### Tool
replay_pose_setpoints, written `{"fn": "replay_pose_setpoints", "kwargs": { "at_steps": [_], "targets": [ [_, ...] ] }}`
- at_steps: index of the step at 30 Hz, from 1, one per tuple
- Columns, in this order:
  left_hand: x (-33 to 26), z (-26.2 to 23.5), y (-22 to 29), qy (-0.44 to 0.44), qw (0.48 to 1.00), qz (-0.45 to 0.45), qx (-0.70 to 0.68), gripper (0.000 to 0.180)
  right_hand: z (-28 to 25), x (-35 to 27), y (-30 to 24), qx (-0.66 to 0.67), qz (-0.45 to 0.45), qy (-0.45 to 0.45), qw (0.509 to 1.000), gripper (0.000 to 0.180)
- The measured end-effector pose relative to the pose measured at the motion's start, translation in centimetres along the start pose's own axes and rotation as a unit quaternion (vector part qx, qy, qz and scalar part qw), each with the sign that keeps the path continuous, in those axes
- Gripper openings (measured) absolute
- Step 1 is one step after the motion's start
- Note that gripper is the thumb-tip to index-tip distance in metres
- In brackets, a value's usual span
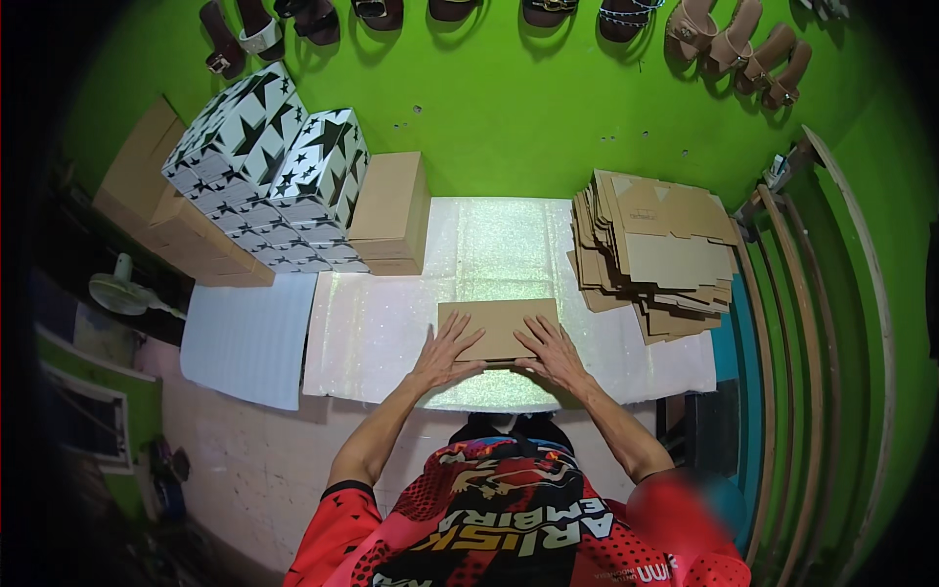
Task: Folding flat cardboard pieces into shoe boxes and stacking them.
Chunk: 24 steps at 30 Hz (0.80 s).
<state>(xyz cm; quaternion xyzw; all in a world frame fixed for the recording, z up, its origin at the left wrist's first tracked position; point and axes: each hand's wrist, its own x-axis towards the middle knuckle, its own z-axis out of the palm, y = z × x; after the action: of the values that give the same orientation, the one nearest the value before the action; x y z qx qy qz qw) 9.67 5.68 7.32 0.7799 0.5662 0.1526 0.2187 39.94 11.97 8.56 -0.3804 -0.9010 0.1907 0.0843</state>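
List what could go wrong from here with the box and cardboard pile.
The brown rectangular cardboard box lies near the front edge of the white glittery table covering, so a pull toward the person might drop it.

The left grip and right grip lie spread on its top; pressing hard could dent it.

The pile of flattened brown cardboard pieces is uneven, with edges jutting out, so a bump might make some slide.

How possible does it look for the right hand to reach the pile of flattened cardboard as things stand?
Probably yes: nothing seems to stand between the right hand and the pile of flattened cardboard, though that hand rests on the brown box.
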Motion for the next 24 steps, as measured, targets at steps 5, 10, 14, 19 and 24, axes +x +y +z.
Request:
{"fn": "replay_pose_setpoints", "kwargs": {
  "at_steps": [5, 10, 14, 19, 24],
  "targets": [
    [-0.7, 0.7, 1.9, 0.026, 0.987, -0.005, 0.157, 0.096, 0.8, -1.0, -0.7, -0.106, -0.016, 0.008, 0.994, 0.074],
    [0.3, 3.0, 2.5, 0.017, 0.989, 0.047, 0.141, 0.065, 2.0, -0.3, -0.1, -0.091, -0.039, 0.016, 0.995, 0.070],
    [0.2, 2.5, 0.9, 0.008, 0.978, 0.082, 0.189, 0.061, 1.3, 0.5, -0.4, -0.098, -0.044, 0.022, 0.994, 0.070],
    [0.9, 0.7, -0.7, -0.041, 0.974, 0.139, 0.172, 0.055, -1.1, 3.1, 0.7, -0.083, 0.055, 0.043, 0.994, 0.079],
    [2.2, -0.6, -2.8, -0.013, 0.980, 0.026, 0.198, 0.054, -0.3, 2.5, 0.0, 0.002, 0.123, 0.021, 0.992, 0.082]
  ]
}}
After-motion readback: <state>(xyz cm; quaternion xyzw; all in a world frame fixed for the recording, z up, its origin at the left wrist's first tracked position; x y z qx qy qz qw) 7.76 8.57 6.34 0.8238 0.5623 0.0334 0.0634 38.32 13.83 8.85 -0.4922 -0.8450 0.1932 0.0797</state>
